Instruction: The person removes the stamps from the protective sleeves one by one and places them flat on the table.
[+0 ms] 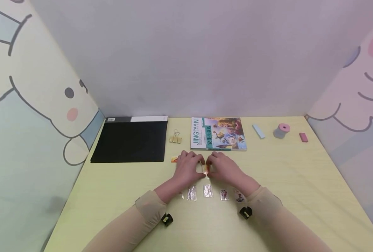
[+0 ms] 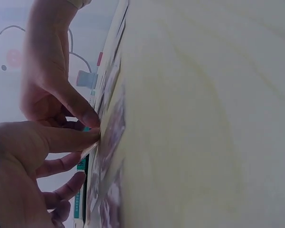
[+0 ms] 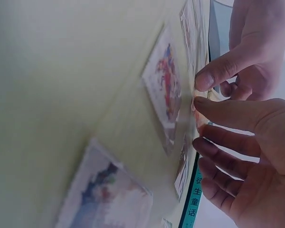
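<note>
My left hand (image 1: 186, 168) and right hand (image 1: 225, 169) meet at the middle of the table, pinching a small orange-toned card (image 1: 205, 169) from its two sides with thumbs and fingertips. In the right wrist view the two thumbs are nearly tip to tip at its near edge, and the fingers hide most of it. Nearer the body lies a row of small picture cards in shiny clear sleeves, among them one card (image 1: 208, 190) below the hands and another card (image 1: 191, 193) left of it. Past the left hand an orange card (image 1: 174, 159) shows partly.
Behind the hands lies a picture-covered book (image 1: 218, 140). A black board (image 1: 129, 141) and a gold binder clip (image 1: 175, 139) are to its left. At the right are a light-blue stick (image 1: 258, 131), a pink-and-grey spool (image 1: 281, 131) and a pink eraser-like block (image 1: 303, 137). Walls enclose the table.
</note>
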A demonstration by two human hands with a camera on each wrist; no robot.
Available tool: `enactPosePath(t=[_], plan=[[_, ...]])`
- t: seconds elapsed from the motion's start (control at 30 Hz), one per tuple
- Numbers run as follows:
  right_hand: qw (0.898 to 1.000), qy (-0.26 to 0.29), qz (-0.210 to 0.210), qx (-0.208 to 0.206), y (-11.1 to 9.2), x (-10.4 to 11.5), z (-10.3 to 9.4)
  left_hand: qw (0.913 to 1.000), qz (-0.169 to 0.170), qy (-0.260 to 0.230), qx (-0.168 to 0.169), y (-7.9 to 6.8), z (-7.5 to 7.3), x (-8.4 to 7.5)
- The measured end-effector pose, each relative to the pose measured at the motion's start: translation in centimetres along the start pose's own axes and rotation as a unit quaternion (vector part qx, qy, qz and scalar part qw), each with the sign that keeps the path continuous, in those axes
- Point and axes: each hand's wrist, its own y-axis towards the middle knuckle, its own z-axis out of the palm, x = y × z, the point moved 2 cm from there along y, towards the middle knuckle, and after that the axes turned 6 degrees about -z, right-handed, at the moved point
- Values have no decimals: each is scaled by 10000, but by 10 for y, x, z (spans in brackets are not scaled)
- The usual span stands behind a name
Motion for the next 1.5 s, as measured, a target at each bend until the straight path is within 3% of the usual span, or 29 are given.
enactPosePath(t=[0.33, 0.5, 0.63, 0.8, 0.93, 1.07, 1.27, 1.37, 1.5], plan=[[9927, 1144, 334, -178, 2, -4, -4, 9965, -24, -829, 117, -3, -2, -3], [9807, 1831, 611, -324, -3, -8, -8, 9894, -186, -1440, -64, -3, -7, 5], [9591, 2684, 789, -424, -6, -11, -11, 9763, -205, -2152, -99, -5, -13, 12], [9178, 3864, 894, -207, -9, -12, -12, 9565, -154, -2907, 208, -7, -18, 15], [8909, 4471, 804, 24, -12, -12, -9, 9439, -231, -3258, 487, -10, -19, 17], [8715, 4856, 640, 230, -13, -13, -4, 9370, -247, -3424, 652, -12, -20, 18], [8416, 5340, 627, 519, -16, -12, -2, 9343, -37, -3495, 706, -13, -21, 20], [8320, 5485, 582, 596, -16, -11, 0, 9330, -36, -3518, 751, -13, -21, 20], [8428, 5338, 533, 436, -15, -13, 3, 9325, -22, -3530, 765, -14, -22, 20]])
